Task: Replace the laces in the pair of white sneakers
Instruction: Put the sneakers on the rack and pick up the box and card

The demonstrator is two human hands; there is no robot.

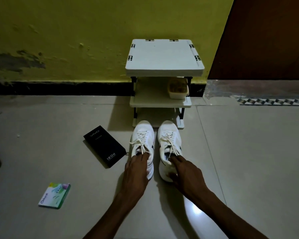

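The pair of white sneakers stands side by side on the tiled floor (248, 152), toes just in front of the bottom shelf of a small white shoe rack (164, 57) and heels towards the person. The left grip (136, 171) grasps the left sneaker (142, 133) at its heel collar, fingers hooked into the opening. The right grip (186, 173) grasps the right sneaker (169, 131) the same way, fingertips inside and thumb against the back of the heel. Holding both by the heel most likely serves to drag or lift the pair nearer, where the work is easier. The old laces (141, 141) are threaded through both shoes with loose ends trailing towards the openings, so the task appears to be at its very beginning. A black Vivo box (104, 146) lies just left of the left sneaker, and a green Odonil packet (54, 195) lies nearer the person. Whether either holds the new laces cannot be told. A tub (178, 91) sits on the rack's middle shelf.
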